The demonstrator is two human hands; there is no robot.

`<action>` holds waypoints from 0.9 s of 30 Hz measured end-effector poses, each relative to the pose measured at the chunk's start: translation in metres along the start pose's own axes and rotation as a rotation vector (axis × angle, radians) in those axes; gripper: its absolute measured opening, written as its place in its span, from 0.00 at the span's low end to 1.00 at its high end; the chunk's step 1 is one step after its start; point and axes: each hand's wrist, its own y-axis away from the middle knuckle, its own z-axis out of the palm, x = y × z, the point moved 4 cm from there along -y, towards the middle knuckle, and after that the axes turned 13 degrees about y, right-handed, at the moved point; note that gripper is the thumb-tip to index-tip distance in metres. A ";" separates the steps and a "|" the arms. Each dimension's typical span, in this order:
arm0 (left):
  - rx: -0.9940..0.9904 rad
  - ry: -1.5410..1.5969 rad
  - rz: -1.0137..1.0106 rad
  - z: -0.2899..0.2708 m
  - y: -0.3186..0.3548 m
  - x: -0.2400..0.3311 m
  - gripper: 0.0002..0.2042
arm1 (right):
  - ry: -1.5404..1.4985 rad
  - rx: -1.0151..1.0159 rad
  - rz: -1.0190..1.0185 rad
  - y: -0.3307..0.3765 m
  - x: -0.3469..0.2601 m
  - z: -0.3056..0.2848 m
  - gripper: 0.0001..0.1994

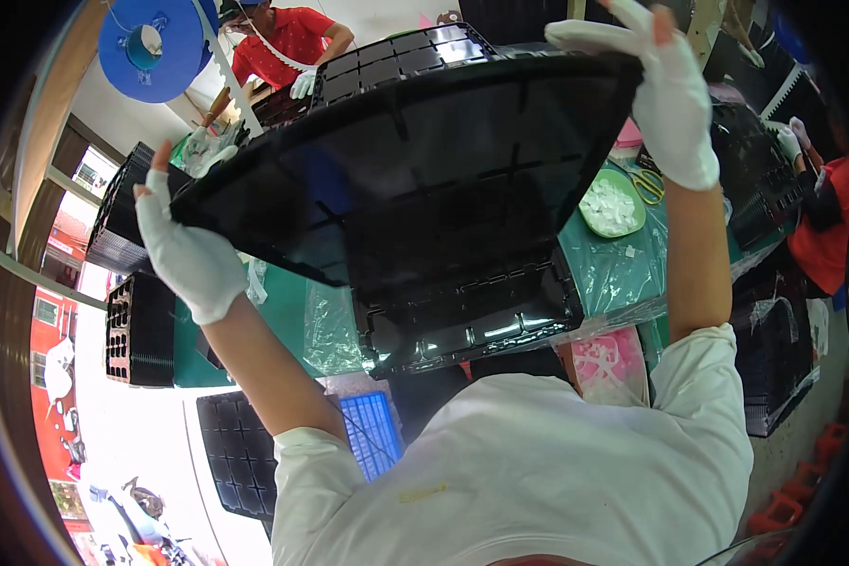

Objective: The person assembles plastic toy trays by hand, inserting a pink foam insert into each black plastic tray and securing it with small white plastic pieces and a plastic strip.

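Note:
A large black plastic tray (443, 156) is held up and tilted in front of me, above the table. My left hand (196, 264), in a white glove with bare fingertips, is closed on its left edge. At the upper right corner my right hand (677, 118), gloved the same way, grips the tray with some fingers reaching over the edge. Below it, another shiny black tray (476, 325) lies at the near side of the table. The raised tray hides much of the tabletop.
The green table (274, 330) is partly covered with clear plastic film (618, 283). Right of the trays are a green bowl (640, 209) of white pieces and yellow-handled scissors (649, 185). Stacked black trays (141, 330) stand left. Co-workers in red (292, 38) are across and at right.

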 end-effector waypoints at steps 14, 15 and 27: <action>0.246 -0.948 0.199 -0.176 0.124 -0.094 0.39 | 0.302 0.055 0.038 0.124 0.197 0.084 0.37; 0.256 -1.162 0.117 -0.154 0.096 -0.101 0.40 | 0.375 0.053 0.092 0.113 0.196 0.071 0.36; 0.234 -1.607 -0.474 -0.258 -0.184 -0.117 0.47 | 0.382 -0.475 0.514 -0.154 0.272 0.162 0.51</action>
